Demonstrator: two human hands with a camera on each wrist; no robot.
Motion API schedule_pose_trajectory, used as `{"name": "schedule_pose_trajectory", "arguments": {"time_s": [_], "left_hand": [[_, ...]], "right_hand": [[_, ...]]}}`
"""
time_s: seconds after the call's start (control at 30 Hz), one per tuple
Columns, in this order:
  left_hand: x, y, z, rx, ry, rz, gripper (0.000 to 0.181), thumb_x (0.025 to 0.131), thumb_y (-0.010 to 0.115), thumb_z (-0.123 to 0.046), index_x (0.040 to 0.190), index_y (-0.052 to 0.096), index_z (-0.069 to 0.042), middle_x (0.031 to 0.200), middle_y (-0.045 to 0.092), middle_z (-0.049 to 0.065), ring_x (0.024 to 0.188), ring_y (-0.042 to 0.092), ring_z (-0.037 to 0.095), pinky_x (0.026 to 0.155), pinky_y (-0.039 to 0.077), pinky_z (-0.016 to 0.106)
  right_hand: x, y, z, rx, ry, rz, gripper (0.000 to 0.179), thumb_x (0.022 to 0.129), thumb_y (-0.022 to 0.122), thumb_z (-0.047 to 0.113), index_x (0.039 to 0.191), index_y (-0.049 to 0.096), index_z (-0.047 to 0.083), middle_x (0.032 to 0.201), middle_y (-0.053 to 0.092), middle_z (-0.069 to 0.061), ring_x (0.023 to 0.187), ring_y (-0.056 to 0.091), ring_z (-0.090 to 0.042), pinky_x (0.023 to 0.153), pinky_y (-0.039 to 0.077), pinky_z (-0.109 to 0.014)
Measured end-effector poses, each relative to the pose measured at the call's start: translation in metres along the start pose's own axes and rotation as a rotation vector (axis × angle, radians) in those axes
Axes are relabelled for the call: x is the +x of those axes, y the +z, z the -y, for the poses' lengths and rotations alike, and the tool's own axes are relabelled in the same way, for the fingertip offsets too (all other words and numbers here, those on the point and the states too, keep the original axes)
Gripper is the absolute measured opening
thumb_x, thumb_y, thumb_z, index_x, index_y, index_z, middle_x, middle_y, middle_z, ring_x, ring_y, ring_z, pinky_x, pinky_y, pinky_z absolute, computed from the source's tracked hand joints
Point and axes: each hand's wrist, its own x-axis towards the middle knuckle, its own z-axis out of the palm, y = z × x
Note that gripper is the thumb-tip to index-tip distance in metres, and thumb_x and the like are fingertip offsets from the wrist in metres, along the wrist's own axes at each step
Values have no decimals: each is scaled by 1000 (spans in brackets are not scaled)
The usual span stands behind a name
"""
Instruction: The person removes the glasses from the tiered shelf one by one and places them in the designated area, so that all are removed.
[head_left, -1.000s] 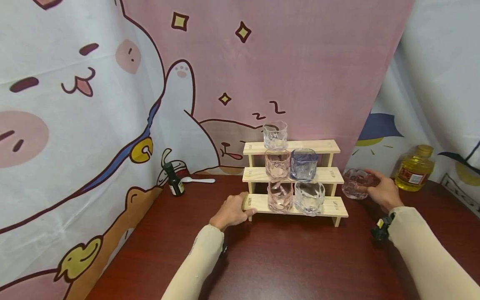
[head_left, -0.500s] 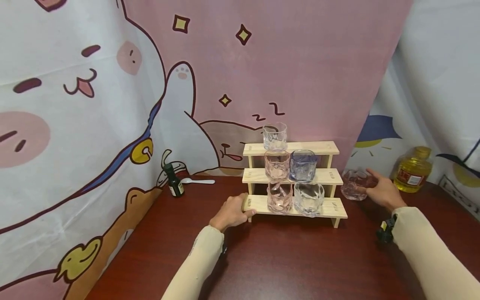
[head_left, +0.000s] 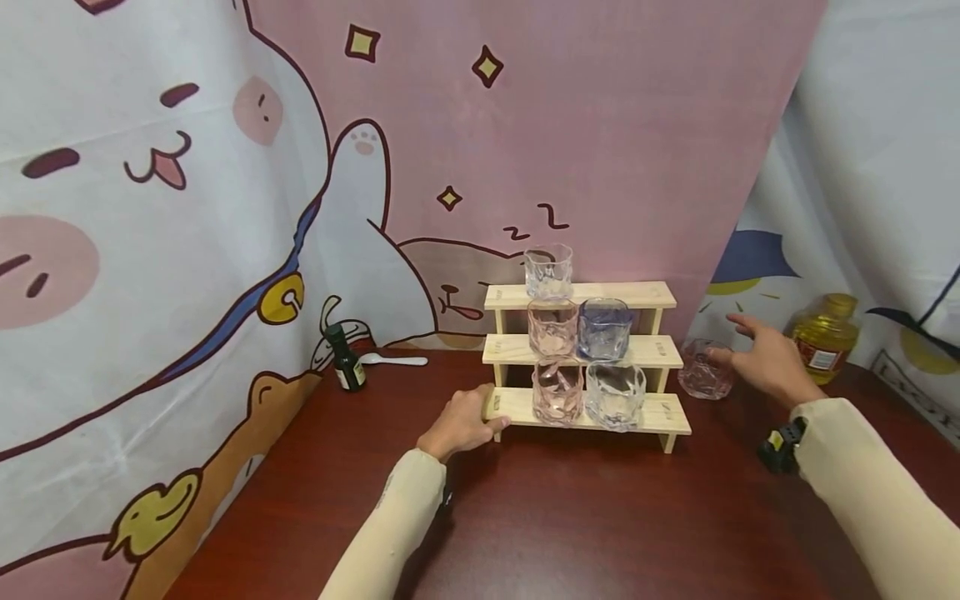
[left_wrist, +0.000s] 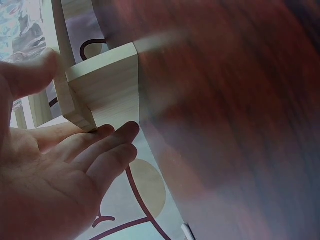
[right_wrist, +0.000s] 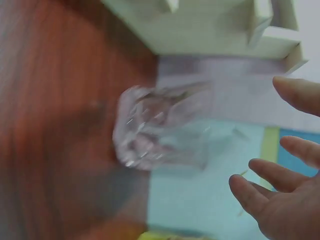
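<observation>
A three-step wooden stand holds several wavy drinking glasses. My left hand grips the left end of its lowest step; in the left wrist view the thumb lies on one side and the fingers on the other. A pink glass stands upright on the table, right of the stand. Just right of it hovers my right hand, fingers spread and holding nothing. The right wrist view shows a gap between those fingers and the pink glass.
On the stand are a clear glass on top, a pink glass and a blue glass midway, and pink and clear ones below. An oil bottle stands far right. A dark bottle and white spoon lie left.
My right hand has let go of the pink glass and drawn away to the right, fingers opening. The glass stays on the table. My left hand keeps its place on the stand.
</observation>
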Motion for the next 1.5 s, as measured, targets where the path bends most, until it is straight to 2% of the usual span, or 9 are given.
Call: {"name": "schedule_pose_trajectory", "arguments": {"time_s": [0.2,0.33,0.57,0.73,0.87,1.03,1.2,1.5], "left_hand": [[1,-1,-1,3,8,2,43,92,72,-31,124,58,-5,83,58,3,72,52,15,61,41,26],[0,-1,-1,-1,15,4,39,92,72,-30,119,59,-6,80,57,2,70,51,14,59,41,26],[-2,2,0,1,8,4,42,91,73,-30,122,59,-5,82,58,2,71,51,14,60,41,26],[-2,2,0,1,7,9,41,91,73,-30,121,59,-6,81,58,2,71,51,14,61,41,27],[0,1,0,4,1,13,38,92,72,-32,119,59,-7,81,57,1,71,51,14,61,41,27],[1,-1,0,3,4,5,45,92,73,-31,126,58,-5,84,59,4,70,51,14,60,41,26],[1,-2,0,-12,1,7,46,92,72,-31,127,58,-5,85,61,5,71,51,15,60,40,27],[1,0,2,-34,-11,4,51,92,73,-29,131,56,-2,88,61,6,73,53,16,62,42,27]], "right_hand": [[0,-7,31,52,-72,-16,81,97,64,41,157,25,1,150,36,-39,133,36,-63,98,39,-72],[-1,-13,54,73,-128,-14,78,99,61,41,157,26,2,150,37,-38,129,40,-63,96,43,-70],[3,-14,91,83,-212,-26,71,97,65,32,153,34,2,144,45,-35,125,49,-57,94,45,-67],[8,-12,108,85,-280,-33,68,96,67,30,152,38,4,142,50,-33,123,52,-54,94,44,-66],[12,-9,123,116,-276,-3,69,96,68,29,153,37,8,147,48,-30,129,50,-52,98,45,-64],[16,-6,138,136,-272,37,69,95,68,27,154,37,10,150,46,-29,132,49,-51,99,47,-62],[18,-4,148,127,-287,34,67,95,69,26,153,39,11,149,47,-29,132,49,-50,103,44,-63],[29,4,164,155,-288,82,67,94,69,23,153,39,10,149,47,-27,134,49,-48,105,42,-62]]}}
